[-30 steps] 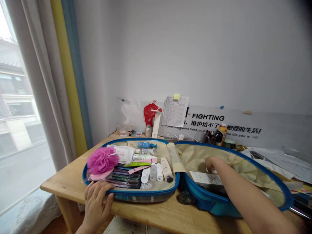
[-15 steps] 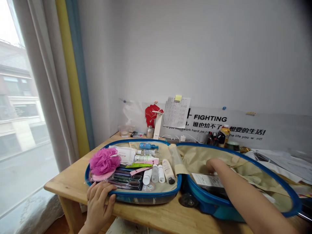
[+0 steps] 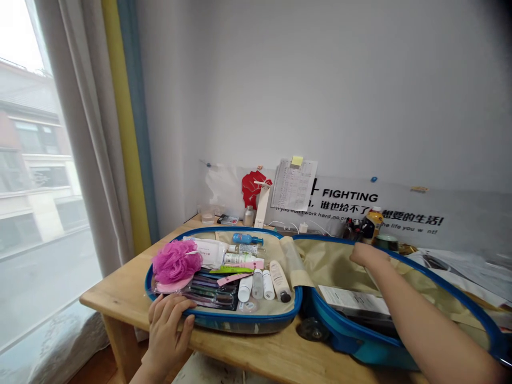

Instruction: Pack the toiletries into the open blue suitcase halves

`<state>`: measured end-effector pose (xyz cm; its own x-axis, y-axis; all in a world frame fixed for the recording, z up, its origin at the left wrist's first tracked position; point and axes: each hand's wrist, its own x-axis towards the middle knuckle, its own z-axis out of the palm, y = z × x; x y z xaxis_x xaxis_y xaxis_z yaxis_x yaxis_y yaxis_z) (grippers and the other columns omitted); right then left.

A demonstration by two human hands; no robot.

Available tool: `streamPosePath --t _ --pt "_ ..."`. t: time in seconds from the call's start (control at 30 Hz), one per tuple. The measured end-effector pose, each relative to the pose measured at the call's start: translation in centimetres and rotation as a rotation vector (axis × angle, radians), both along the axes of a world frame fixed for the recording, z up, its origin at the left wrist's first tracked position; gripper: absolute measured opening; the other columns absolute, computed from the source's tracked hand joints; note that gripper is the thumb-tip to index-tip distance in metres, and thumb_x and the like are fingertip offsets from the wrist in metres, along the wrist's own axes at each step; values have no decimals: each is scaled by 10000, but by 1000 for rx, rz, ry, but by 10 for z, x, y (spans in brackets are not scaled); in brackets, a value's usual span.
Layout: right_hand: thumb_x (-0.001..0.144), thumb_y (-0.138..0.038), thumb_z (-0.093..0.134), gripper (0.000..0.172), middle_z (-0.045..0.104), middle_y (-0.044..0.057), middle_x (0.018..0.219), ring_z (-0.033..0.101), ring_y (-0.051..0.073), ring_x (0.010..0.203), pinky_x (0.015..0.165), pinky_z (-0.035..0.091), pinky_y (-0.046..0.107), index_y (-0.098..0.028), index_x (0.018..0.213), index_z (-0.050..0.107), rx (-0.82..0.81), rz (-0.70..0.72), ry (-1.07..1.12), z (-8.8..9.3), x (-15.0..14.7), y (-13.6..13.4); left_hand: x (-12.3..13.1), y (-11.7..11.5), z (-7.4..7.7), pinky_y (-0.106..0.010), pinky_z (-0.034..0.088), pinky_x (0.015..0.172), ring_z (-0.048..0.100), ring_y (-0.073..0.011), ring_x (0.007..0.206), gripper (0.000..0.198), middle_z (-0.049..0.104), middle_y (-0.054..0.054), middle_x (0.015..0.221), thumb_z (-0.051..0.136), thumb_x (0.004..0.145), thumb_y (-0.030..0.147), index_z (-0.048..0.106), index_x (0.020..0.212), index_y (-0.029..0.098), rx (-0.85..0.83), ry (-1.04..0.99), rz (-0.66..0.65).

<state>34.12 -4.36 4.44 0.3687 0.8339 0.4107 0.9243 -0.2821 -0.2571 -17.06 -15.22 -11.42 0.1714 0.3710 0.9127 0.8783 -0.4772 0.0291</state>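
A blue suitcase (image 3: 256,323) lies spread open on the wooden desk, with a beige lining. At the left half's near-left corner, my left hand (image 3: 170,318) is closed over the rim, fingers on top and thumb on the outer side. Beside it are a pink bath puff (image 3: 178,261) and a clear pack of dark, slim items (image 3: 214,290). My right hand (image 3: 370,255) is over the right half, close to its far rim, fingers curled; whatever they hold is hidden. Below that forearm, a white-and-black box (image 3: 352,301) rests in the right half.
The left half also holds several small bottles and tubes (image 3: 258,284), a white packet (image 3: 206,252) and a blue bottle (image 3: 247,239). Behind stand a yellow-labelled bottle (image 3: 372,224) and a white lamp-like stand (image 3: 262,205). Papers (image 3: 456,274) lie at right.
My right hand has risen from inside the suitcase's right half toward its far rim, uncovering more of the box. My left hand keeps its place on the rim; the view has shifted slightly.
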Motion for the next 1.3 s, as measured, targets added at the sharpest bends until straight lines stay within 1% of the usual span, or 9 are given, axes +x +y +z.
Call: streamPosePath --t 0.1,0.17,0.33,0.57,0.7,0.87,1.0,1.13,1.3 --pt "807 -281 579 130 619 100 931 606 196 809 693 503 357 -167 867 589 59 -54 25 23 -7 -9 1 -1 0 -412 320 937 561 -211 877 137 652 -23 864 435 889 270 561 933 242 -4 -6 1" --pt "788 -249 515 91 614 128 990 610 230 854 704 497 372 -186 847 544 158 19 18 34 -22 -15 2 -1 0 -413 324 935 563 -213 878 142 655 -24 864 434 888 278 565 929 242 -7 -16 4" --pt "790 -219 444 23 549 107 1243 563 207 1043 808 494 337 -220 785 466 299 544 -80 40 -93 -27 2 -1 -2 -413 328 938 571 -213 887 153 661 -21 872 436 884 289 579 917 246 -26 -36 15" --pt "816 -156 505 130 631 20 1191 534 151 1068 924 456 311 -207 719 575 123 1322 -370 7 -209 -31 2 -2 0 -411 319 934 558 -218 891 136 648 -26 879 441 881 270 565 932 244 -19 -34 -1" --pt "876 -150 461 214 628 -2 1216 517 138 1079 926 444 295 -211 752 624 33 1519 -492 -20 -249 -23 2 -2 1 -406 320 931 551 -218 903 136 643 -28 884 443 879 269 566 932 245 -25 -38 -2" --pt "806 -113 545 175 606 1 1280 481 181 1220 1014 397 332 -202 687 636 -151 1500 -357 -34 -263 -17 3 -3 3 -403 322 926 550 -217 895 131 648 -21 870 444 881 267 560 941 248 -22 -25 -9" --pt "686 -22 549 231 690 -18 1122 543 180 1177 1029 394 326 -224 676 660 -236 1389 -203 -21 -248 -16 3 -3 3 -403 323 924 552 -218 891 135 647 -23 879 444 881 270 560 948 251 -19 -14 -3" --pt "770 -69 406 321 714 9 990 640 133 953 901 474 283 -219 842 681 -162 1160 -70 12 -200 -5 2 -2 1 -399 320 929 555 -216 892 140 646 -23 880 442 882 278 561 953 251 -9 -11 -3" --pt "814 -135 406 280 709 22 882 643 127 767 738 503 263 -189 861 677 -199 790 33 36 -101 7 0 0 -1 -403 311 948 557 -215 891 140 646 -25 870 440 886 280 558 953 245 3 -6 -2"
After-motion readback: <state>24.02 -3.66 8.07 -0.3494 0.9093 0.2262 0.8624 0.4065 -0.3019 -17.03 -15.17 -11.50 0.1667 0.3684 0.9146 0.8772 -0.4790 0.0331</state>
